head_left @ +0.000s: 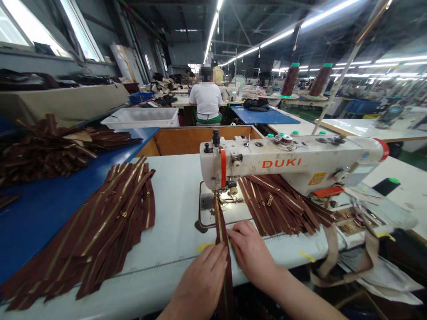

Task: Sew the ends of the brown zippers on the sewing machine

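Observation:
A brown zipper strip with brass teeth runs from the table's front edge up under the presser foot of a white DUKI sewing machine. My left hand lies flat on the strip's left side, fingers together and stretched out. My right hand rests flat on the table just right of the strip, fingers extended toward it. Neither hand grips anything.
A fanned pile of brown zippers lies left on the white table; another stack sits under the machine arm. More brown pieces cover the blue bench. A person in a white shirt sits ahead, back turned. Thread cones stand behind.

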{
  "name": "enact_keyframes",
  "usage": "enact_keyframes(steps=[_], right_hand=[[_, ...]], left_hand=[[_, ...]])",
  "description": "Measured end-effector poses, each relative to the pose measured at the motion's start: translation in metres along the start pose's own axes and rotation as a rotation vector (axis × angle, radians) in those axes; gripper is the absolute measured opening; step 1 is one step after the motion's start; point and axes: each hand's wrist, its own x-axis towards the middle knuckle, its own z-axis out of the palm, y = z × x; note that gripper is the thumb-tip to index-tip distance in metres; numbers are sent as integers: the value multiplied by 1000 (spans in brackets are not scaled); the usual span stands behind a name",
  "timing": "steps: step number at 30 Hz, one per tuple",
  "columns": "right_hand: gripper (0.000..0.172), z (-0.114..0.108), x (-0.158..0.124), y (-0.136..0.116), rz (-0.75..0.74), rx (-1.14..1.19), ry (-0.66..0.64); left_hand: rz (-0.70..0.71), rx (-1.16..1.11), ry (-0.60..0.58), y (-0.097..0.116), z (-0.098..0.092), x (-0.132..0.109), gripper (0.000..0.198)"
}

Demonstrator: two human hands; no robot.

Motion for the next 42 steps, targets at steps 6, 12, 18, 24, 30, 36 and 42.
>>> enact_keyframes(steps=[6, 12, 18, 24, 30, 36, 42], right_hand=[[21, 2, -3, -6, 42, 50, 25], [20, 6, -4, -6, 62, 35, 20], [21, 6, -6, -6, 48, 36, 17], [25, 4, -8, -4, 17, 51, 8], [22, 6, -8, -3, -18, -48, -8], [17, 5, -7, -3, -66, -214, -109], [18, 1, -3, -5, -120, -338, -167]], left_hand=[[-56, 18, -30, 3, 6, 5, 37], [-192, -67, -30, 2, 11, 14, 39], [-175, -106, 35, 2, 7, 17, 40], [-136, -134, 80, 1, 3, 19, 38], [-153, -158, 138, 0, -1, 22, 38], [-127, -237, 128, -2, -1, 21, 35], [-131, -346, 76, -10, -6, 19, 32]])
